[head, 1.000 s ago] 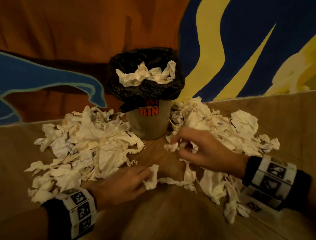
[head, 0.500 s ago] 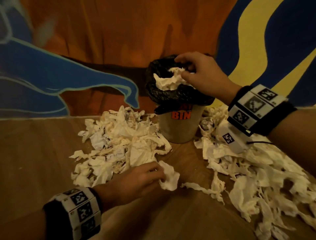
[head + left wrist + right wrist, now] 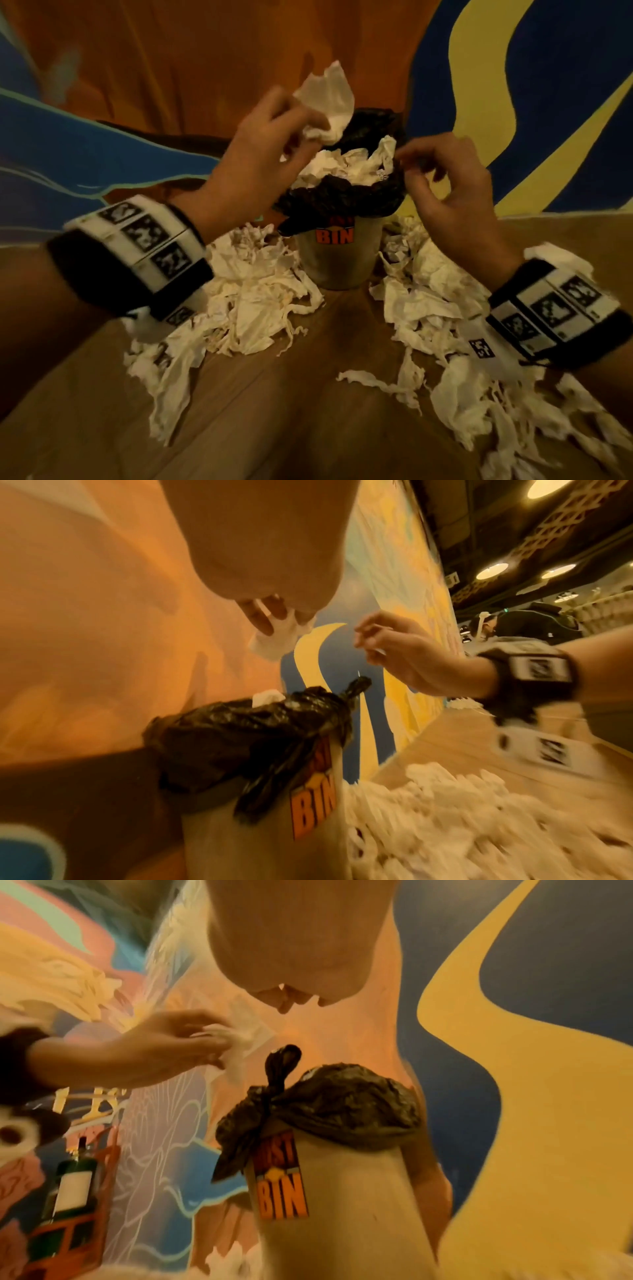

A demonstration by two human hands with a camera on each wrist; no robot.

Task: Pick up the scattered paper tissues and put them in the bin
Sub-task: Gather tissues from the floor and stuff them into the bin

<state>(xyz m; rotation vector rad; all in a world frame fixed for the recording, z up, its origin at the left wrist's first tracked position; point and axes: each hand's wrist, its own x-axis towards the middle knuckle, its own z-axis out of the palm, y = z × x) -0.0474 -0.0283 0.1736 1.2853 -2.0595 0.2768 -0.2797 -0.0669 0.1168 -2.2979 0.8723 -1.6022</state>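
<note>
the crumpled tissue was pinched in the fingertips of the left hand, just above the bin that was already heaped with paper. it looked very light and soft, so a pinch anywhere on its folds seemed enough. the right hand, beside the rim, held nothing, its fingers loosely curled. more tissues lay below both wrists.

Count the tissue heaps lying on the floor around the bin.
2. One heap lies left of the bin, the other heap right of it. A loose strip lies between them; parts sit hidden under the wrists.
</note>
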